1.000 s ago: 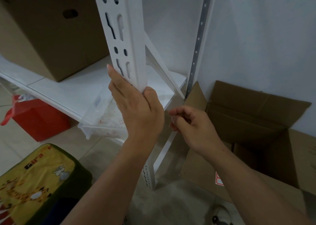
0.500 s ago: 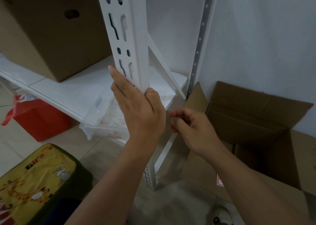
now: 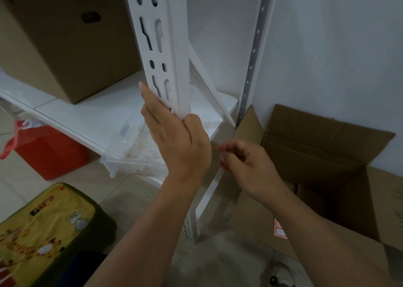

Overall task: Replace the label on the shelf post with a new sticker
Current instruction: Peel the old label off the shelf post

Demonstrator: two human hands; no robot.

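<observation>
My left fingers (image 3: 150, 103) lie flat up the white shelf post (image 3: 165, 46), thumb wrapped round its edge. My right hand (image 3: 244, 164) sits just beside it, fingertips pinching something pale, probably the sticker, too blurry to tell.

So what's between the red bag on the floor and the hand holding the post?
In the head view, a clear plastic tray sticking out under the shelf lies between the red bag and the left hand gripping the post.
</observation>
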